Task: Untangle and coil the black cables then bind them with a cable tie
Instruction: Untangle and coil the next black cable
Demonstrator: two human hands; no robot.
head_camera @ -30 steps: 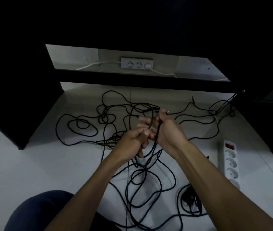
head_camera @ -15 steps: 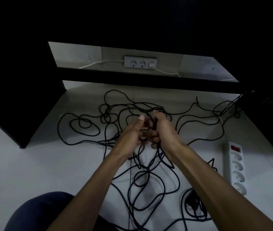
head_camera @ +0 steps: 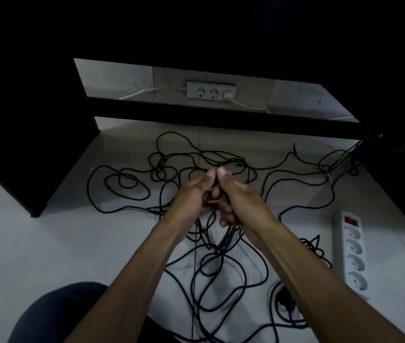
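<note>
Both hands are raised together above the floor (head_camera: 35, 243); the left hand (head_camera: 191, 194) and the right hand (head_camera: 238, 201) meet thumb tip to thumb tip, fingers curled inward. Each grip is clenched on strands of the black cables (head_camera: 127, 186); the exact strand in each grip is hidden by the fingers.

From the grips, several strands hang straight down toward the person; the bundle's long axis runs from the hands to the loops on the floor below them. The rest of the tangle spreads left, right and beyond the hands; neither hand is plainly nearer to it. The coming move likely calls for drawing slack upward through the two grips, so a crossing loop below may snag.

The surface is a pale tiled floor; a white power strip (head_camera: 352, 251) lies to the right, just beside the outer loops. Dark furniture (head_camera: 23, 120) frames an opening; behind it a wall socket (head_camera: 210, 91) carries a white lead. No cable tie can be made out; a dark-clothed knee (head_camera: 55, 315) sits at lower left.
</note>
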